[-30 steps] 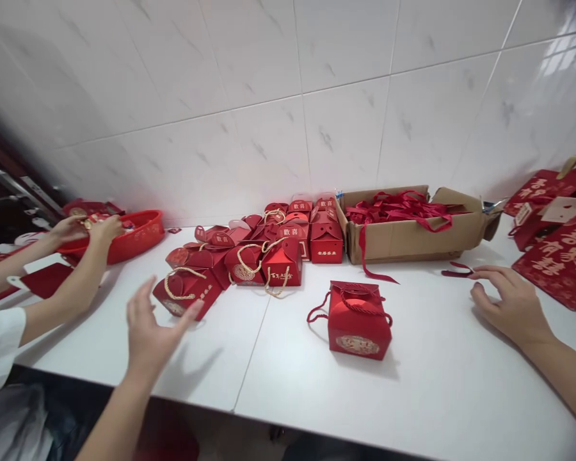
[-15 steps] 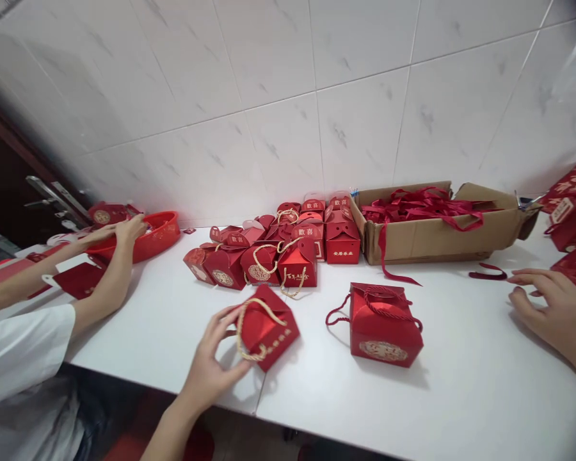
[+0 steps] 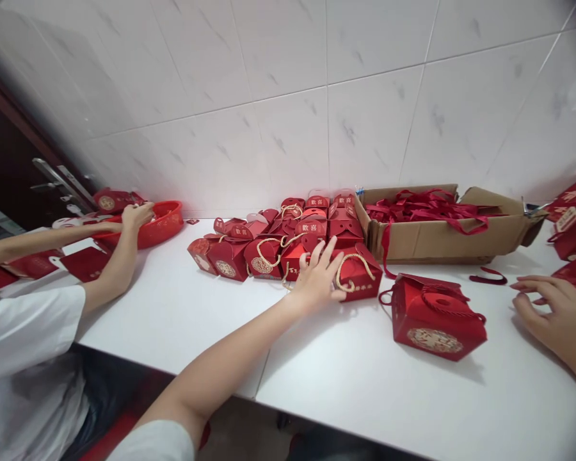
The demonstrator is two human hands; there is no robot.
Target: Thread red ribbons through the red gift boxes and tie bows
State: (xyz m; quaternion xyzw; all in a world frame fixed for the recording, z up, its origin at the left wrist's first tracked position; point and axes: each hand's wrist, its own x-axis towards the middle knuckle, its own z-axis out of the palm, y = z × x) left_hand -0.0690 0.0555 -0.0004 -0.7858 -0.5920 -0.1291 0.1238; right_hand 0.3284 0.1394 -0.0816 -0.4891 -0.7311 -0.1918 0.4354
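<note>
My left hand (image 3: pixel 319 276) reaches out over the white table (image 3: pixel 345 384), fingers spread, pressing against the left side of a small red gift box with a gold cord handle (image 3: pixel 360 276). That box sits at the right end of a cluster of similar small red boxes (image 3: pixel 269 246). A larger red box with a red cord handle (image 3: pixel 434 320) stands tilted just right of it, untouched. My right hand (image 3: pixel 554 317) rests on the table at the far right, fingers loosely curved and apart, holding nothing.
A cardboard carton full of red ribbons (image 3: pixel 441 234) stands against the tiled wall. A loose ribbon (image 3: pixel 488 277) lies before it. Red paper bags (image 3: pixel 573 224) crowd the right edge. At left, another person's hands (image 3: pixel 137 214) work at a red basket (image 3: pixel 166 224).
My left hand carried the small gold-corded box from the front of the table back to the cluster and spread its fingers. The view shifted; the right hand barely moved.
</note>
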